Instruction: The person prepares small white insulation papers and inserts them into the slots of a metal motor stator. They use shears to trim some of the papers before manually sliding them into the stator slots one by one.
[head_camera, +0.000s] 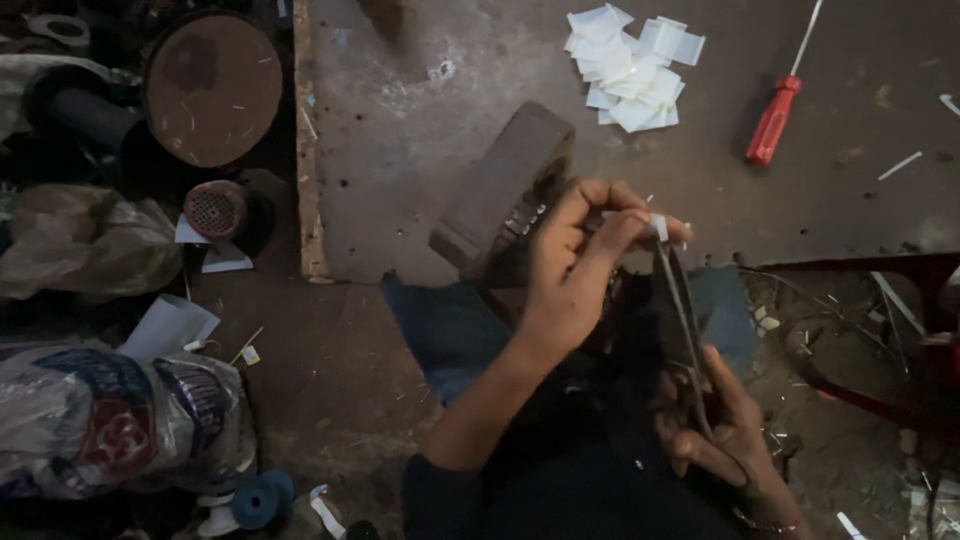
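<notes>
My left hand (575, 260) pinches a small white slip of paper (659, 226) between thumb and fingers, just above the tips of a pair of dark scissors (683, 315). Lower down, my right hand (725, 430) grips the scissor handles, with the blades pointing up at the slip. Both hands hover over my lap, at the near edge of a worn brown board (420, 170). A dark wooden block (500, 190) lies tilted on the board just left of my left hand.
A pile of cut white paper pieces (632, 70) and a red-handled screwdriver (775, 118) lie on the board's far side. Plastic bags (110, 420), a round rusty disc (212, 88), a small motor (215, 210) and blue spools (262, 497) clutter the floor at left. A red metal frame (900, 270) stands at right.
</notes>
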